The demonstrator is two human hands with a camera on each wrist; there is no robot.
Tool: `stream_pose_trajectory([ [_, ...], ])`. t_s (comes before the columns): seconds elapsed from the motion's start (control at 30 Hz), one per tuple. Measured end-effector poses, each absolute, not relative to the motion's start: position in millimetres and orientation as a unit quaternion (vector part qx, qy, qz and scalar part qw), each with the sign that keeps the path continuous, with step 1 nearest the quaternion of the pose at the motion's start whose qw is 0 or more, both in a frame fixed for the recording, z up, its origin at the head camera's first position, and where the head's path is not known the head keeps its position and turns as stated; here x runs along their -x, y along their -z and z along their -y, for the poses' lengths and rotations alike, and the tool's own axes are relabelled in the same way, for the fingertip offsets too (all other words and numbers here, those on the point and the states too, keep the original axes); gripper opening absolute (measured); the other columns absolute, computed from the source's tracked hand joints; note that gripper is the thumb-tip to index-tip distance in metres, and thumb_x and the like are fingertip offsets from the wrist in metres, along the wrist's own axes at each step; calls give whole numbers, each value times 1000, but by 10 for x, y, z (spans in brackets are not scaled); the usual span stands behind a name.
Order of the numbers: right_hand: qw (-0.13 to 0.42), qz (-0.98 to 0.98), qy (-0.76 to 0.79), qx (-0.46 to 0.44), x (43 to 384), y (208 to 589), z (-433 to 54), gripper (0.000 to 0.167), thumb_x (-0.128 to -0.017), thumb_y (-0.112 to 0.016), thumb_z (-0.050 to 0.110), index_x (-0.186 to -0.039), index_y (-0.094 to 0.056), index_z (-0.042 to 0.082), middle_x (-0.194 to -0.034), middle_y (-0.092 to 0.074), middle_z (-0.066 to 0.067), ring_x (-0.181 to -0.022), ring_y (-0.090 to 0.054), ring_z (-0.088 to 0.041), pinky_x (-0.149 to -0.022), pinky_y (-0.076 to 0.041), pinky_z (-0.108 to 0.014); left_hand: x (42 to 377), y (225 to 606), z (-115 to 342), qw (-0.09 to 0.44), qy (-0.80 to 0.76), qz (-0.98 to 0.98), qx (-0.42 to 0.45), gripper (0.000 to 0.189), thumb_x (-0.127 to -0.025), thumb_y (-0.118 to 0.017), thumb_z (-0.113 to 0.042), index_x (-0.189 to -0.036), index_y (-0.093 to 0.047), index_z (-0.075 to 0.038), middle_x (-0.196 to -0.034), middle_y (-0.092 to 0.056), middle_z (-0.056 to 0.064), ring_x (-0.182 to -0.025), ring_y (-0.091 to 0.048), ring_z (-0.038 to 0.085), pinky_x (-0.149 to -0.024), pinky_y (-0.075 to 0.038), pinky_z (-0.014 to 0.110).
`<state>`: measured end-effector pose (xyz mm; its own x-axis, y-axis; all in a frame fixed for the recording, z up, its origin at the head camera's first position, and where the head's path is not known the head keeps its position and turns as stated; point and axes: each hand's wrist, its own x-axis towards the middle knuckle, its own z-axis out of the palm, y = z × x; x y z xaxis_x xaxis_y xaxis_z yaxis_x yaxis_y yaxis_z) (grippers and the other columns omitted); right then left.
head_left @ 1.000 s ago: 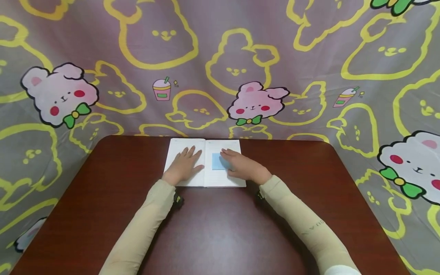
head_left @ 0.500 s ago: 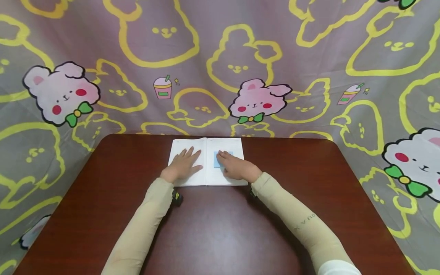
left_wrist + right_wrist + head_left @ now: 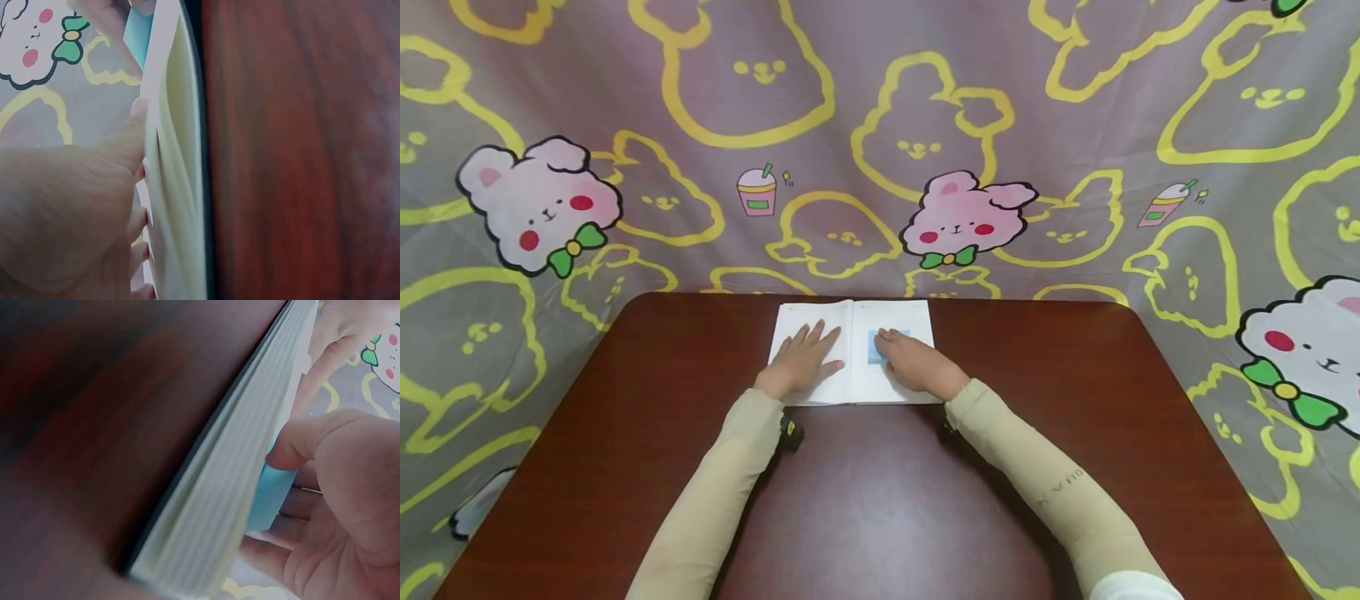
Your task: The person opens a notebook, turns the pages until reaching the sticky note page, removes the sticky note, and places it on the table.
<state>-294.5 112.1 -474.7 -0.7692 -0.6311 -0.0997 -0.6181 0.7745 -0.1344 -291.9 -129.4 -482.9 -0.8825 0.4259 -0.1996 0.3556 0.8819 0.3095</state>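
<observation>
An open notebook lies on the table with white ruled pages facing up. My left hand rests on the left page with its fingers spread. On the right page is a square light-blue sticky note, partly covered by my right hand. In the right wrist view the sticky note stands out at an angle from the page, between the thumb and the fingers, which pinch it. The left wrist view shows my left thumb at the page edge, with the blue paper farther along under the right hand.
The dark reddish-brown table extends in front of the notebook and to both sides. A patterned curtain with cartoon rabbits hangs behind and beside the table. Each wrist bears a small black device.
My right hand has shifted left over the sticky note, and its fingertips have drawn together near the note's left edge. The left hand stays on its page. The view has shifted slightly.
</observation>
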Motion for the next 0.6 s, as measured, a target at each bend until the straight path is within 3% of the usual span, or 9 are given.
stream_pose_trajectory([
  [0.6,70,-937,93,330,3021,4701,-1155,39,-106,-45,9,-143,-52,-5,-151,-47,-27,-142,-45,-40,-118,-35,-48,3064,5039,1303,145,-151,-960,-186,72,-107,-37,-51,-165,-9,-20,-171,5,14,-156,7,41,-123,2,63],
])
